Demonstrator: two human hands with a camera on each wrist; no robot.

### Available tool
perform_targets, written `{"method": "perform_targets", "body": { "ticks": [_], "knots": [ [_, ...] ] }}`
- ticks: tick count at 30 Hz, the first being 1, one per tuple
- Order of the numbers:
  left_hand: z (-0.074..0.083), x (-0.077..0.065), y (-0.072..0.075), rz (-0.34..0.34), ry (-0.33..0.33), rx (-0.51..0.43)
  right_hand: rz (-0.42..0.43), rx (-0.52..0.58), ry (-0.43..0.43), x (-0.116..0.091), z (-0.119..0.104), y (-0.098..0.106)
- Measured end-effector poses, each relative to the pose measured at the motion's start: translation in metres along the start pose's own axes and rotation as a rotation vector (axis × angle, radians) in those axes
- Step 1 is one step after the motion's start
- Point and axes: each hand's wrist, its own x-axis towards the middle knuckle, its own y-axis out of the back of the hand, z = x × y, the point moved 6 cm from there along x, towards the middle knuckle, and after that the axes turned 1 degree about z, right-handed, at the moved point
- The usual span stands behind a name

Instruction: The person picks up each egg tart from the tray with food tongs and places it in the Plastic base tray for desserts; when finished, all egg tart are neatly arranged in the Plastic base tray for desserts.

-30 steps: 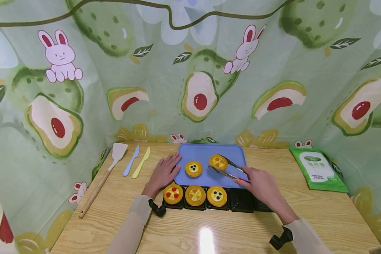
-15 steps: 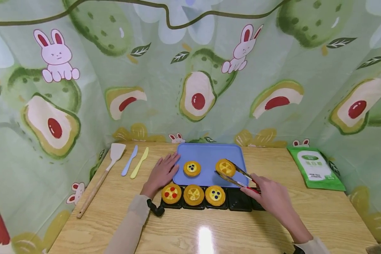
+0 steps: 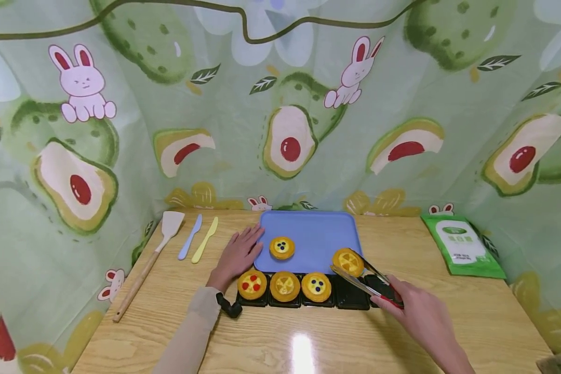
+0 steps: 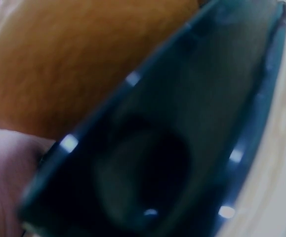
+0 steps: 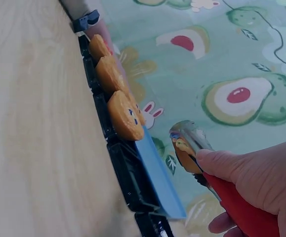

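Observation:
My right hand (image 3: 423, 311) grips red-handled metal tongs (image 3: 355, 283). Between their tips is an egg tart (image 3: 348, 262) with yellow wedge pieces on top, held above the right front corner of the blue tray (image 3: 313, 228). Another tart (image 3: 282, 248), dotted with dark berries, lies on the tray. My left hand (image 3: 237, 254) rests at the tray's left edge, fingers straight. Along the tray's front runs a row of black square cups (image 3: 352, 295). Three hold tarts: red-topped (image 3: 252, 284), wedge-topped (image 3: 285, 287), and berry-topped (image 3: 316, 288). In the left wrist view, a brown tart side (image 4: 83, 64) fills the upper left.
On the left of the wooden table (image 3: 243, 343) lie a wooden-handled spatula (image 3: 142, 275), a blue knife (image 3: 190, 236) and a yellow knife (image 3: 205, 240). A green-and-white packet (image 3: 463, 246) lies at right. Patterned cloth (image 3: 243, 93) hangs behind.
My right hand has moved right and toward me, carrying the tart in the tongs from the tray's middle to its right front corner. My left hand stays at the tray edge.

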Motion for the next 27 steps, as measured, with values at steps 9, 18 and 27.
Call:
{"method": "perform_targets", "body": {
  "ticks": [9, 18, 27],
  "knots": [
    [0.002, -0.001, 0.002, 0.019, -0.014, -0.004, -0.103, -0.038, -0.082, -0.024, 0.009, -0.009],
    [0.002, 0.0, 0.001, 0.008, 0.0, 0.005, -0.205, -0.048, -0.162, -0.038, 0.013, -0.024],
    [0.001, 0.0, 0.0, -0.014, 0.011, 0.006, -0.218, -0.047, -0.191, -0.039, 0.014, -0.032]
  ]
}}
